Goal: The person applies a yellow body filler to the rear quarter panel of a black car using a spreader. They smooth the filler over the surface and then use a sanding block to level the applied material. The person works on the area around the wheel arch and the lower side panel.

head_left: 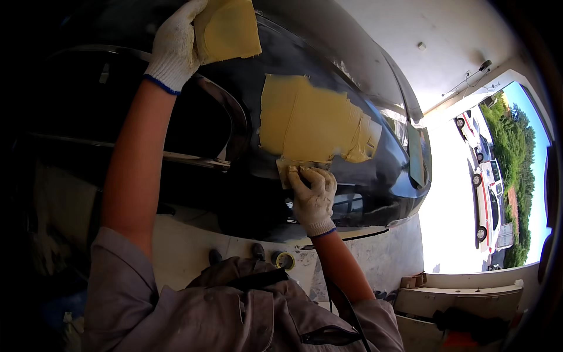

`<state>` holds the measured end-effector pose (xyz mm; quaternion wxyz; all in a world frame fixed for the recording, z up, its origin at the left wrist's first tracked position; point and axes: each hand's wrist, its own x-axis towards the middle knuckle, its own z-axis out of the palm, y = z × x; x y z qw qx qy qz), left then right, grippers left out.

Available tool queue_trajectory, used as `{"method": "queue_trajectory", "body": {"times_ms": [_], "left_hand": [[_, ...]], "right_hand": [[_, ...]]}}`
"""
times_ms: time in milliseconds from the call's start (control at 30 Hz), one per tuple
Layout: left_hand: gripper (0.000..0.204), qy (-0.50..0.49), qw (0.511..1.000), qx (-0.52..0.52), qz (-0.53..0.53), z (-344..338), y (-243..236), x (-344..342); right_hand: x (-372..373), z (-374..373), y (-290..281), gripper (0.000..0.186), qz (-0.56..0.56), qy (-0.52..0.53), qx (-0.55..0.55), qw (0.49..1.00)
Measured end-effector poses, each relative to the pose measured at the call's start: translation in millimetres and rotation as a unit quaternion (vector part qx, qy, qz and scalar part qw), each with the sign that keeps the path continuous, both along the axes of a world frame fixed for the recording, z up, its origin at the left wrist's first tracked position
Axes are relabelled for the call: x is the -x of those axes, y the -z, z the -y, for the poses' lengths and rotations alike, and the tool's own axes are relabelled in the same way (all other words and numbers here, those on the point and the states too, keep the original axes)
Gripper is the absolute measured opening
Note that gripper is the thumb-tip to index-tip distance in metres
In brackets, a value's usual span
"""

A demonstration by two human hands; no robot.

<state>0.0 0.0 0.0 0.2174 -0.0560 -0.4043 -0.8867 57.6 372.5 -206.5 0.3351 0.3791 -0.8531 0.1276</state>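
My left hand, in a white knit glove, grips a flat board coated with yellow paste at the top of the view. My right hand, also gloved, presses a flat spreader against the lower edge of a yellow paste patch on the dark car body panel. The patch has ridged, uneven edges, mostly on its right side. The curved rim of a wheel arch shows left of the patch. The spreader is partly hidden by my fingers.
A round can sits on the floor beside my shoes. At the lower right are cabinets with dark items on them. Beyond an open doorway on the right, parked white vehicles and trees show.
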Motion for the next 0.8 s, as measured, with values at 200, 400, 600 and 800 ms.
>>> {"method": "queue_trajectory", "body": {"times_ms": [200,400,600,800], "left_hand": [[0.044,0.041,0.999,0.001,-0.021,-6.7,-9.3,-5.0],[0.051,-0.08,0.994,0.073,0.015,14.5,4.4,7.7],[0.044,-0.034,0.999,0.04,0.007,-3.1,-2.5,0.9],[0.042,-0.034,0.999,0.027,0.011,-9.6,-4.7,0.0]], "right_hand": [[-16.2,-19.3,-55.5,0.052,0.024,0.004,0.01,1.0],[71.2,-27.0,-136.0,0.05,-0.022,0.043,0.079,0.996],[93.8,-31.8,-129.9,0.051,0.014,0.013,0.069,0.997],[22.0,-40.5,-25.3,0.049,0.024,0.026,0.038,0.999]]}}
